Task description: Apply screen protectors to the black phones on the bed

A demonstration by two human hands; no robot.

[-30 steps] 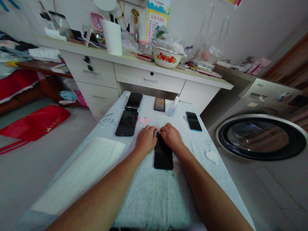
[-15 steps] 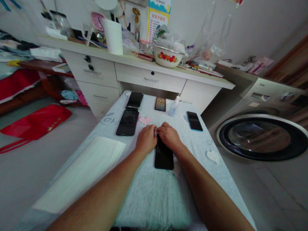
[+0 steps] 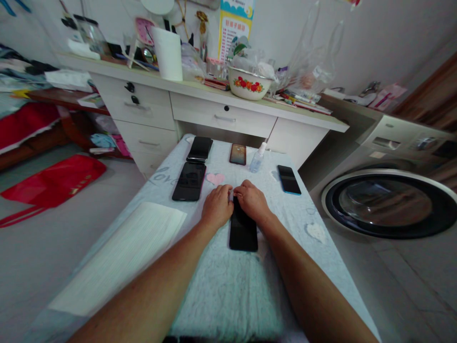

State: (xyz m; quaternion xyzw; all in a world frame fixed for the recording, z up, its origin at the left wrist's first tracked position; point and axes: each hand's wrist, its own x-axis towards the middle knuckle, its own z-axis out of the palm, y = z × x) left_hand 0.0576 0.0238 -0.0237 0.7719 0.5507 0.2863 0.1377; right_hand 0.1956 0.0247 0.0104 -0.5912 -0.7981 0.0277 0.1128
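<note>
A black phone (image 3: 243, 233) lies flat on the cloth-covered table, its screen dark and facing up. Over its far end my left hand (image 3: 217, 207) and my right hand (image 3: 251, 201) come together, fingers curled and fingertips almost meeting. A small pale piece shows between the fingertips, too small to name. My right hand rests partly over the phone's upper right side; my left hand is at its upper left edge. The phone's far end is hidden beneath the fingers.
Around the hands lie a dark phone (image 3: 189, 182), stacked black phones (image 3: 200, 149), a brownish phone (image 3: 238, 155), a clear spray bottle (image 3: 257, 159) and a blue-edged phone (image 3: 289, 180). A white cloth (image 3: 121, 257) lies at left. A washing machine (image 3: 378, 143) stands at right.
Both hands stay at the phone's far end. The right hand's fingers have shifted very slightly; the phone has not visibly moved.
</note>
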